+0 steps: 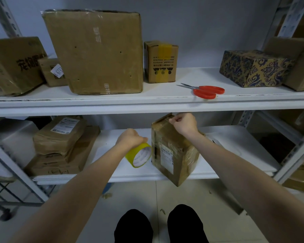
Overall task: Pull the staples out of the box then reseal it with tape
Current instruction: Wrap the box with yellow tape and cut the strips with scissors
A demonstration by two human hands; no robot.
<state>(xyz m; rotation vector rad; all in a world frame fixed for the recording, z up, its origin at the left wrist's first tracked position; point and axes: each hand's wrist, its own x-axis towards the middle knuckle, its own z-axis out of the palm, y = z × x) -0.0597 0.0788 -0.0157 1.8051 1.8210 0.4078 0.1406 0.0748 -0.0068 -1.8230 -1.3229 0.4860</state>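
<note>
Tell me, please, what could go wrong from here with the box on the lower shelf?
First, the box has its near corner hanging over the front edge of the lower shelf; pulling on the tape roll in the left hand could tip it off. Second, the scissors lie at the front edge of the upper shelf, above the right hand; a knock might drop them. Third, that hand sits close under the upper shelf and could bump it.
</note>
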